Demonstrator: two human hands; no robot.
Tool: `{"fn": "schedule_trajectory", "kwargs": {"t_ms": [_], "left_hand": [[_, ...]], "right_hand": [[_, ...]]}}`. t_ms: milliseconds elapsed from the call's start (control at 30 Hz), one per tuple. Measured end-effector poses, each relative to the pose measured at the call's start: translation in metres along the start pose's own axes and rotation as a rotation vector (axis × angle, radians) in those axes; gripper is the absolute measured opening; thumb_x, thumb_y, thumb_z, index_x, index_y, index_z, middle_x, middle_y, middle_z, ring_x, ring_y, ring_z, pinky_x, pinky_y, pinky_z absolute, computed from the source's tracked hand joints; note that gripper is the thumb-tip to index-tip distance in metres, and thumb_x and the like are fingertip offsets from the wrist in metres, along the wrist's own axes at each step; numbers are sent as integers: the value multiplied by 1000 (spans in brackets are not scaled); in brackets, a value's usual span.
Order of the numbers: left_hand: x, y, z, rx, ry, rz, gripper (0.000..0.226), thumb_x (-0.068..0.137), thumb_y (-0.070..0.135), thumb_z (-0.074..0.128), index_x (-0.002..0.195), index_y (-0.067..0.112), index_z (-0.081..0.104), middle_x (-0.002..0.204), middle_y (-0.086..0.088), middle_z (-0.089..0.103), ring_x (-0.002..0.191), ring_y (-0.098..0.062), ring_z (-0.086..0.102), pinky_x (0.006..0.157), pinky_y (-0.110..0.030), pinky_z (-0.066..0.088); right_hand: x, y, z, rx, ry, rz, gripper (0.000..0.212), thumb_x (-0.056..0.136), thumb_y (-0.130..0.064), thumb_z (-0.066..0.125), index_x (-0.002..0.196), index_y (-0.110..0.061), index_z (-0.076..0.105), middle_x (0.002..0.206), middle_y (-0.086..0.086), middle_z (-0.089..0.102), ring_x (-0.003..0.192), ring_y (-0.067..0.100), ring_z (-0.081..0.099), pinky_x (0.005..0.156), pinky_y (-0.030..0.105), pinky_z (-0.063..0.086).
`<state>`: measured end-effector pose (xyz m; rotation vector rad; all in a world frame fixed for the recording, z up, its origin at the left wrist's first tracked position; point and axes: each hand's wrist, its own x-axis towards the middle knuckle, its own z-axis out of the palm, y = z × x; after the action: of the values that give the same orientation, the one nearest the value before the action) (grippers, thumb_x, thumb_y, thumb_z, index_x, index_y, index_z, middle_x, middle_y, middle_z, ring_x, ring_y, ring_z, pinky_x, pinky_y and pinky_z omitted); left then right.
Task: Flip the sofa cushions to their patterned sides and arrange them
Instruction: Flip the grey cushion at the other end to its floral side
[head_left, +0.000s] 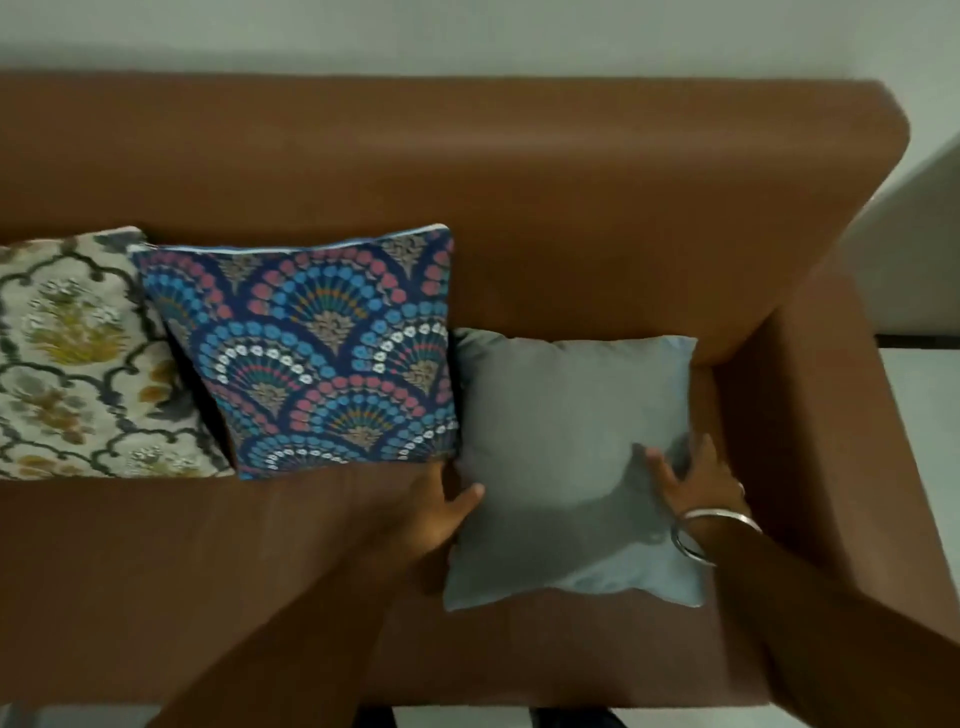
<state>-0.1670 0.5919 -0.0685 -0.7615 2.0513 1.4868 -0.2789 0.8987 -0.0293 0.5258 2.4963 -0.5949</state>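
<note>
A plain grey cushion (561, 415) lies flat on the right end of the brown sofa (519, 171), plain side up. My left hand (441, 512) grips its left edge, thumb on top and fingers hidden under it. My right hand (691, 486), with a metal bangle on the wrist, presses on its right side with fingers spread over the fabric. Left of it a blue cushion with a fan pattern (322, 348) leans on the backrest. A cream floral cushion (78, 358) stands at the far left, partly behind the blue one.
The sofa's right armrest (831, 441) rises close beside the grey cushion. The front of the seat (182, 571) lies bare below the patterned cushions. A pale wall (467, 36) runs behind the backrest, and light floor shows at the right.
</note>
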Motion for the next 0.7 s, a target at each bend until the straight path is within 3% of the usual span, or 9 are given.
{"fn": "schedule_trajectory", "kwargs": {"t_ms": [67,133,267,400,500,567,633,667,700], "left_hand": [[10,-20,31,-136,29,-91,80,83,61,68,148,24,43,149,3,52,137,-22,50,114,-47,40],[16,-35,46,-222,21,-182,87,73,77,66,145,32,47,145,9,55,131,-13,54,111,-39,42],[21,-31,59,-238,68,-161,51,80,72,59,123,45,53,121,30,57,121,-1,52,104,-21,40],[-10,11,49,-222,121,-98,31,97,45,56,125,33,49,117,14,60,107,-7,58,88,-14,46],[-28,57,22,-200,74,-88,12,100,36,56,108,28,57,103,3,66,91,-13,64,66,-12,48],[-29,91,-2,-282,-56,-172,22,91,42,67,94,21,74,94,-6,76,82,-21,71,67,-26,55],[-23,115,-17,-389,-101,-185,46,74,57,76,97,18,78,89,-6,79,78,-22,73,67,-33,60],[-15,122,-19,-421,-80,-158,56,76,65,69,106,18,73,85,-3,77,77,-20,70,68,-34,59],[-4,128,-18,-454,-51,-116,59,86,70,52,111,19,66,79,0,74,73,-16,65,68,-33,55]], "right_hand": [[24,34,4,70,-140,88,128,53,-98,45,150,-15,31,146,21,48,129,45,49,110,51,37],[39,51,15,244,-257,145,131,42,-99,52,144,-16,43,143,15,54,126,40,53,111,50,38],[49,67,25,459,-347,166,126,40,-93,63,140,-18,50,141,11,56,126,36,54,111,50,37],[9,61,-38,424,-461,63,100,51,-74,73,135,-25,52,120,-3,66,108,22,64,91,39,50],[-11,58,-104,527,-556,38,66,65,-53,74,125,-39,52,118,-7,67,101,15,67,83,33,53],[-8,48,-122,750,-459,-14,44,83,-38,65,126,-30,57,133,8,64,107,19,67,93,35,52],[11,47,-125,846,-82,39,47,97,-25,51,142,-15,43,148,12,48,125,21,54,107,36,42],[16,39,-129,919,5,87,47,100,-23,45,146,-14,37,152,12,42,130,26,49,109,41,41],[24,28,-131,968,-48,56,39,102,-26,39,140,-18,43,150,12,42,126,30,50,102,46,47]]}}
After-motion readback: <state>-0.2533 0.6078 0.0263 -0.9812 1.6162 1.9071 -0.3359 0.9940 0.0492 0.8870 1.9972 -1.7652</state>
